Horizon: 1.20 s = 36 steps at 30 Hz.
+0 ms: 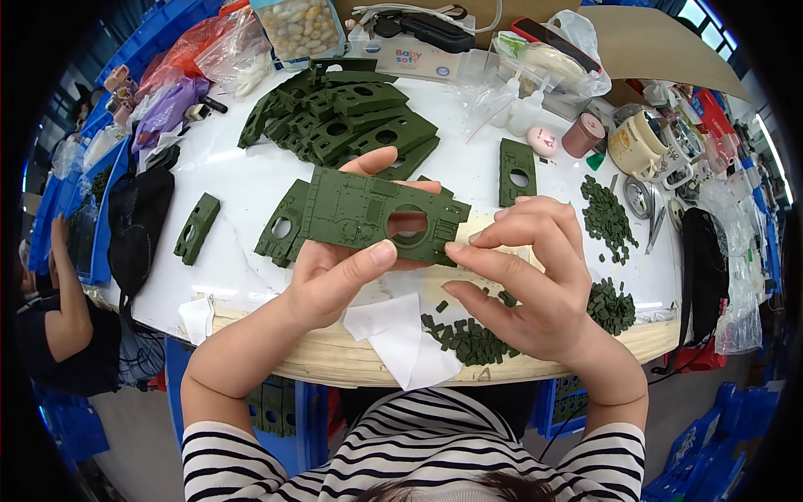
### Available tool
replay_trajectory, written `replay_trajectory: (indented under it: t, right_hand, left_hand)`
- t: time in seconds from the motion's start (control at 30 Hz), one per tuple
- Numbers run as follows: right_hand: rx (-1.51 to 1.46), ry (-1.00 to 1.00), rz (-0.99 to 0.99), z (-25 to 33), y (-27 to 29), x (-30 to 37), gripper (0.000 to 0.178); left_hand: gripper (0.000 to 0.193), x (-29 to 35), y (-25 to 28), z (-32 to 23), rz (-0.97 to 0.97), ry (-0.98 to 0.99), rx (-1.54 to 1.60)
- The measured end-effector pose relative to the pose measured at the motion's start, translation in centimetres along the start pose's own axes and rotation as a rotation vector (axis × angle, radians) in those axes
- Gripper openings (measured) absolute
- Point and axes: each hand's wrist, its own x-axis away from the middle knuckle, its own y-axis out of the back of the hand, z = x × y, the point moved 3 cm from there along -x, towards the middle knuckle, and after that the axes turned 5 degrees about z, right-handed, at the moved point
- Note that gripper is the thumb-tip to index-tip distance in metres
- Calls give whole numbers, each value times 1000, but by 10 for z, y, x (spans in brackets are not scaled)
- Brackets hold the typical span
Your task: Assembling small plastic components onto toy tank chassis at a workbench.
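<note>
My left hand (326, 284) holds a dark green plastic model tank hull (347, 209) over the table. Its thumb presses the near edge, and its fingers show behind the part and through the round hole. The index fingertip of my right hand (539, 276) touches the hull's right end. That hand's thumb is apart from the index finger, and the other fingers are spread and bent. Another green hull (280, 224) lies partly hidden behind the held one. Small green plastic pieces (473, 340) are heaped below my right hand, beside a white paper sheet (389, 326).
Many green hulls are stacked in a pile (335, 117) at the back. Single hulls lie at left (197, 227) and right (505, 171). More small pieces (606, 219) sit at right, near tweezers (657, 227) and mugs (637, 146). A co-worker's arm (67, 309) shows at far left.
</note>
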Motion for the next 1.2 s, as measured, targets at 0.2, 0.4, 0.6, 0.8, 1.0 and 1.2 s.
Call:
replay_trajectory:
  t: [0.2, 0.4, 0.6, 0.8, 1.0, 1.2]
  right_hand:
    - [6, -14, -46, -1, -6, 2, 30]
    - [-22, -43, -34, -1, -7, 3, 29]
    - [-79, -70, -23, -2, -8, 4, 32]
    - [-55, -55, -21, -2, -10, 6, 30]
    - [28, -45, -36, 1, -10, 6, 30]
    - [21, -46, -32, 0, -9, 6, 29]
  left_hand:
    - [84, 1, -3, 0, -6, 23, -36]
    - [82, 2, -6, -1, -5, 20, -38]
    - [81, 3, -7, 1, 0, 18, -41]
    - [81, 3, -6, 2, -8, 27, -35]
    - [81, 3, -7, 2, -26, 31, -39]
    - [76, 2, -6, 1, 25, 19, 9]
